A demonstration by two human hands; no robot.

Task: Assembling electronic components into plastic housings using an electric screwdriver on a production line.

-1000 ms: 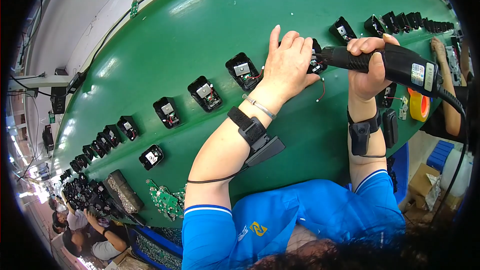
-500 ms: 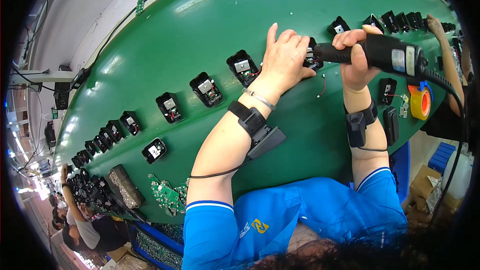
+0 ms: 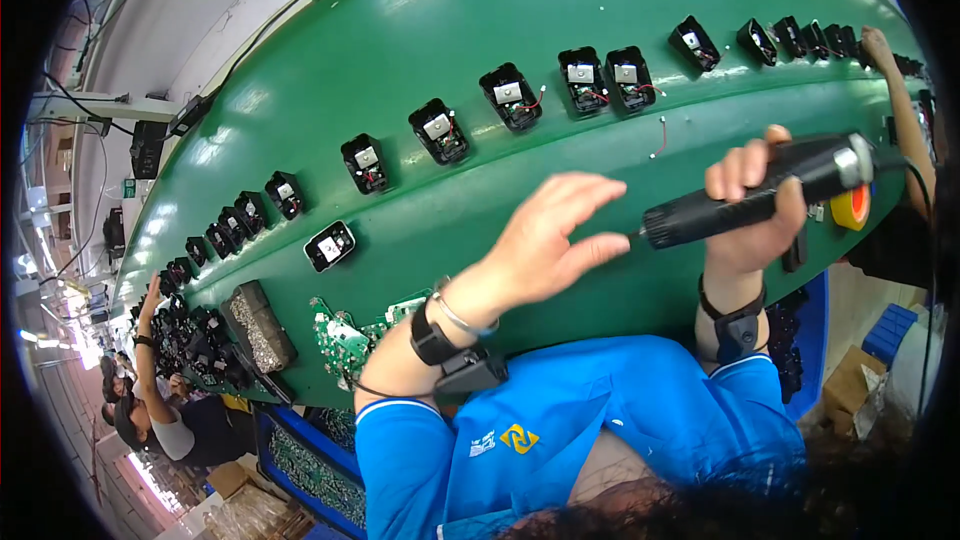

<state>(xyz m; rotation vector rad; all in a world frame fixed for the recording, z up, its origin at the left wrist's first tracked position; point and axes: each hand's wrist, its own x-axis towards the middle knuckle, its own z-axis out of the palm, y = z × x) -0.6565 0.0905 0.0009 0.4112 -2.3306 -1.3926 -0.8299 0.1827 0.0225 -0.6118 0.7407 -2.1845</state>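
Note:
My right hand (image 3: 752,202) is wrapped round a black electric screwdriver (image 3: 722,208), held level above the near part of the bench with its bit pointing left. Just left of the bit hovers my left hand (image 3: 550,240), thumb and fingers apart and nothing visible between them. Beyond both hands stand open black plastic housings, each with a silver metal plate and thin wires. Two of them, a left housing (image 3: 583,80) and a right housing (image 3: 631,78), sit side by side. A loose red wire with small white connectors (image 3: 660,138) lies nearer to me.
More housings (image 3: 438,130) line the green bench (image 3: 480,0) on both sides. Circuit boards (image 3: 340,340), a dark block (image 3: 260,325) and a pile of black parts (image 3: 190,340) lie left. Yellow tape (image 3: 850,208) is at right. Co-workers' arms reach in at both ends.
Both hands have drawn back toward me from the housing they were at, the screwdriver coming along. That housing now shows uncovered beside another. My view has shifted slightly.

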